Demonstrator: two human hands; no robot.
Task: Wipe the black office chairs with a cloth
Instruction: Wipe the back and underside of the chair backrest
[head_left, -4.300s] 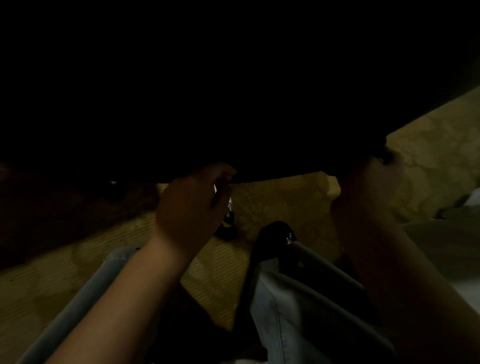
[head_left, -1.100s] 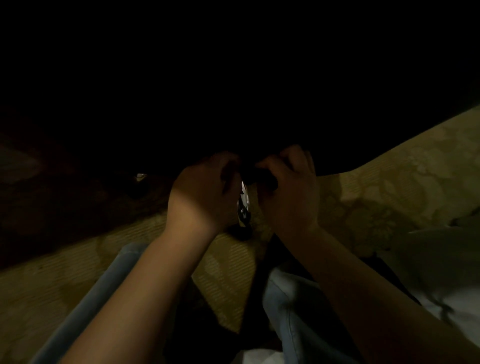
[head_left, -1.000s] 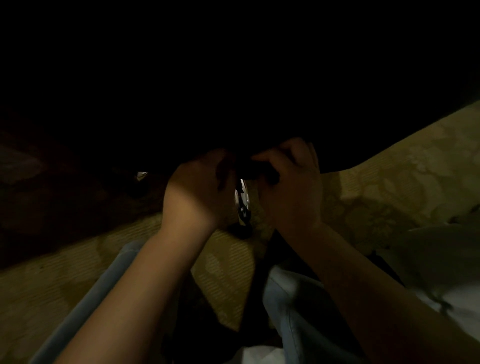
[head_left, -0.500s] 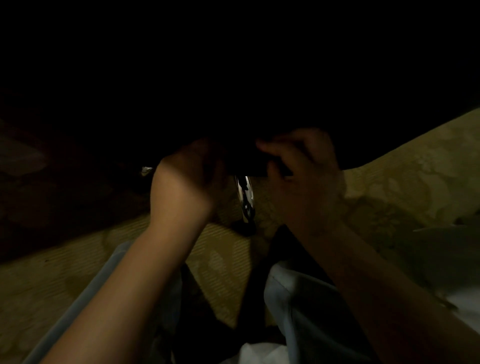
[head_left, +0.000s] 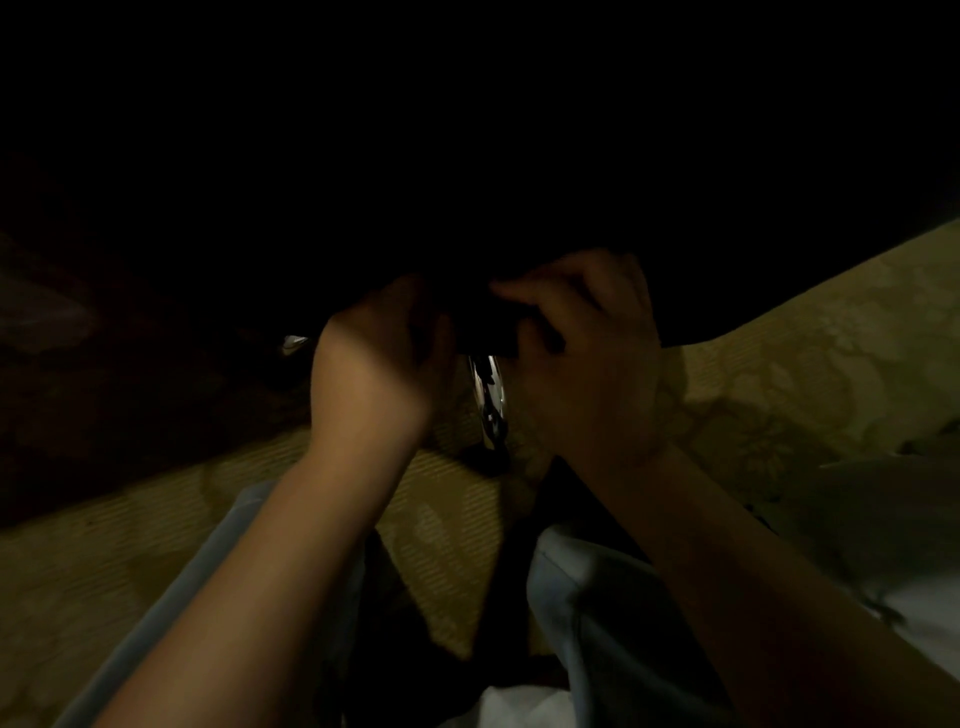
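Note:
The black office chair (head_left: 467, 156) fills the top of the view as one dark mass, and its detail is lost in shadow. My left hand (head_left: 374, 374) and my right hand (head_left: 587, 364) are close together at its lower edge. Both have their fingers curled around a dark bundle (head_left: 485, 325) between them. It may be the cloth, but it is too dark to be sure. A shiny chrome chair part (head_left: 489, 400) runs down between my hands to the floor.
Patterned beige carpet (head_left: 779, 353) lies below the chair. My legs in light jeans (head_left: 597, 597) are bent under my arms. A small shiny piece (head_left: 295, 343) shows to the left of my left hand. Something white (head_left: 914, 597) lies at the lower right.
A few seconds ago my hands gripped the chair's edge far apart. The right hand has since moved in to the left hand. Over the last second both rose slightly together.

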